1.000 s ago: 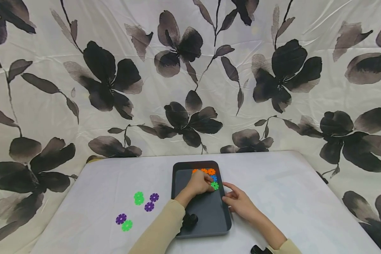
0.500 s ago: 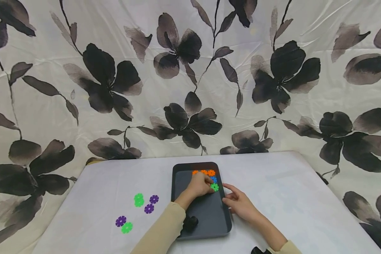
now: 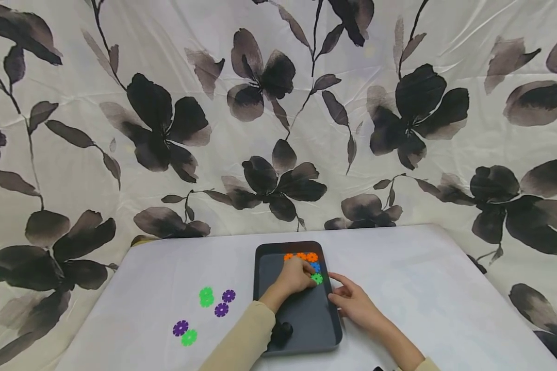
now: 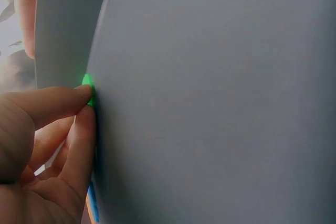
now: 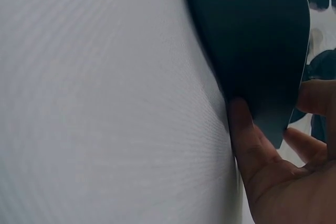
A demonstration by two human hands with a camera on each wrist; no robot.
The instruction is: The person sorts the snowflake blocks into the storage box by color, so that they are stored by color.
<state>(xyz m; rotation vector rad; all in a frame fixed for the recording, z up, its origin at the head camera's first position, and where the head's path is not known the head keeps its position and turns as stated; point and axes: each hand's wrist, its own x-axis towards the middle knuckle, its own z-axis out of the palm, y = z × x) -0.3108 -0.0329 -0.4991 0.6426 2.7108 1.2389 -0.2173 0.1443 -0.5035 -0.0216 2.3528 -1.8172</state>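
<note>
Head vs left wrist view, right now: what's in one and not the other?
Head only: purple flower-shaped discs and loose green ones lying on the white tabletop, plus beige sleeves.

Left wrist only: the palm side of the left hand, and the green disc at its fingertips seen edge-on.

Both: left hand, that green disc, a blue disc, the grey tray, the right hand (just fingers in left wrist), floral cloth.

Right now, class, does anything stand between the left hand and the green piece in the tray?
Nothing visible does: the left hand has its grip on the green piece, beside the right wall of the tray. The blue piece lies beyond it, and the right hand is outside the tray.
</note>
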